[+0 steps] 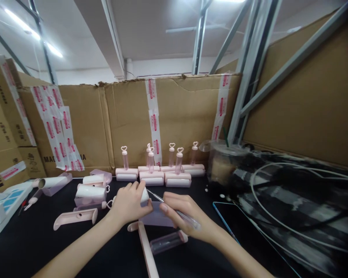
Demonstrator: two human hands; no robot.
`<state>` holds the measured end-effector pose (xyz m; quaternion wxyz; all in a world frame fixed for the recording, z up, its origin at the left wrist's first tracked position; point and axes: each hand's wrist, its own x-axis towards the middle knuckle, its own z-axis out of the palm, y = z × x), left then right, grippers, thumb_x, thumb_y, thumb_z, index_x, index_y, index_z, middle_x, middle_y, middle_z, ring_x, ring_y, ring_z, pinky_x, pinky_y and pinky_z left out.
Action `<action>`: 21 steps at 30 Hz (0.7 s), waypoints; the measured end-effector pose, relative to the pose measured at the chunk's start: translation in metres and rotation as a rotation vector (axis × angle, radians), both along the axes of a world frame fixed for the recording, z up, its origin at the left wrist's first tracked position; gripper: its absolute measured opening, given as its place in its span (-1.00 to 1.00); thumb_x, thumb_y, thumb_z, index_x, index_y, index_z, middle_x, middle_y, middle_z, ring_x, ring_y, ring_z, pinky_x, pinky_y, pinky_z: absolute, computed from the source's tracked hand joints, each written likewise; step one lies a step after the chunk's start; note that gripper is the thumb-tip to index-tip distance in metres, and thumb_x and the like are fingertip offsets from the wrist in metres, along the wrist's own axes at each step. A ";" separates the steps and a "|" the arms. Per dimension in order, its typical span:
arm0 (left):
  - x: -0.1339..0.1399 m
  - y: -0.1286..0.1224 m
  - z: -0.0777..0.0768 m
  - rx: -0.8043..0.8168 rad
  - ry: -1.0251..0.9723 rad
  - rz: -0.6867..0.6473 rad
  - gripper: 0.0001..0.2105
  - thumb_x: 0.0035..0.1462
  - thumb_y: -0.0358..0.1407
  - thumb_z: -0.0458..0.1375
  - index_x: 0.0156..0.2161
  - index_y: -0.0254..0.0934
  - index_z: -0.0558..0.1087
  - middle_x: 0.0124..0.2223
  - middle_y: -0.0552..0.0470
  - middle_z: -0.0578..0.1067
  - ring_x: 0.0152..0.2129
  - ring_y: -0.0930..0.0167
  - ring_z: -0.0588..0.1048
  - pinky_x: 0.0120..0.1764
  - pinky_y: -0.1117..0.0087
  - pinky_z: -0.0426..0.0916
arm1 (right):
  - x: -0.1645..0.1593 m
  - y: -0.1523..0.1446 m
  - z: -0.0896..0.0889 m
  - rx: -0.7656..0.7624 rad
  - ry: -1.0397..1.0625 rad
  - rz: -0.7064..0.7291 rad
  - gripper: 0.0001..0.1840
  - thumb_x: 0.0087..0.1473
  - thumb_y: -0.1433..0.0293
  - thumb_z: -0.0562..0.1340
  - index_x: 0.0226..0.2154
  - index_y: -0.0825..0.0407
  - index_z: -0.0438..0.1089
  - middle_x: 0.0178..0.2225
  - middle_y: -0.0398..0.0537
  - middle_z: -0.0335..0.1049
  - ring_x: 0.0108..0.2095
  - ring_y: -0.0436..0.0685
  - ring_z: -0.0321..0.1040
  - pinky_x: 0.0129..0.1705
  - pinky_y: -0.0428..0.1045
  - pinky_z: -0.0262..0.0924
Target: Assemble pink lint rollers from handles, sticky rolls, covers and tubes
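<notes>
My left hand (131,200) grips a white sticky-paper roll (144,196) around its side. In my right hand (188,210) is a slim metal-tipped tool with a clear handle (190,220); its exact kind is unclear. Its tip meets or nearly meets the roll's end. Below my hands lies a translucent lilac cover (158,216). A pink roller frame (145,247) and a clear tube handle with a pink cap (168,242) lie closer to me.
Assembled pink lint rollers (151,177) stand upright at the back. Loose rollers and parts (91,192) and another pink frame (75,218) lie left. Right are a drink cup (224,166), a blue-edged phone or tablet (234,220) and white cable (253,185). Cardboard (127,116) walls the back.
</notes>
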<state>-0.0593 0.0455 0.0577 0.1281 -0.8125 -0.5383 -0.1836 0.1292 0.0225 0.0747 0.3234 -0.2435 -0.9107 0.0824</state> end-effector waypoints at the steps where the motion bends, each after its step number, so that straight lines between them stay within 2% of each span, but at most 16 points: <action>1: 0.000 0.002 -0.001 0.003 0.008 0.007 -0.62 0.02 -0.16 -0.04 -0.09 -0.34 0.25 -0.21 -0.17 0.43 -0.26 0.15 0.41 -0.29 0.25 0.28 | 0.000 0.000 0.000 -0.008 0.006 0.002 -0.56 0.23 0.32 -0.08 -0.64 0.06 0.14 -0.61 -0.19 0.11 -0.56 -0.06 0.10 -0.50 -0.14 0.00; 6: -0.004 0.004 -0.008 0.000 0.053 0.015 -0.64 0.04 -0.18 -0.07 -0.11 -0.36 0.26 -0.23 -0.16 0.43 -0.30 0.17 0.40 -0.33 0.25 0.29 | 0.000 0.000 -0.001 -0.026 -0.062 -0.011 -0.59 0.23 0.33 -0.07 -0.61 0.07 0.15 -0.58 -0.21 0.11 -0.55 -0.08 0.10 -0.49 -0.15 -0.03; 11: -0.006 0.003 -0.014 -0.024 0.142 -0.005 -0.61 0.04 -0.18 -0.08 -0.09 -0.41 0.27 -0.25 -0.21 0.43 -0.30 0.14 0.40 -0.34 0.22 0.29 | -0.006 0.000 -0.007 0.008 -0.167 -0.019 -0.63 0.24 0.37 -0.10 -0.51 0.06 0.23 -0.53 -0.18 0.19 -0.50 -0.06 0.15 -0.45 -0.15 -0.02; 16: -0.008 0.000 -0.008 -0.055 0.218 -0.041 -0.59 0.07 -0.17 -0.09 -0.05 -0.41 0.26 -0.27 -0.21 0.44 -0.33 0.12 0.42 -0.37 0.20 0.29 | -0.006 0.000 -0.008 0.011 -0.203 -0.042 -0.64 0.25 0.37 -0.10 -0.47 0.05 0.28 -0.50 -0.16 0.22 -0.50 -0.05 0.16 -0.43 -0.14 -0.03; 21: -0.009 -0.006 0.000 -0.042 0.258 -0.048 -0.61 0.11 -0.17 -0.11 -0.05 -0.40 0.27 -0.29 -0.19 0.46 -0.36 0.12 0.44 -0.40 0.20 0.29 | -0.005 -0.002 -0.007 -0.011 -0.172 0.009 -0.64 0.25 0.39 -0.11 -0.46 0.05 0.29 -0.48 -0.15 0.24 -0.47 -0.05 0.18 -0.41 -0.13 -0.03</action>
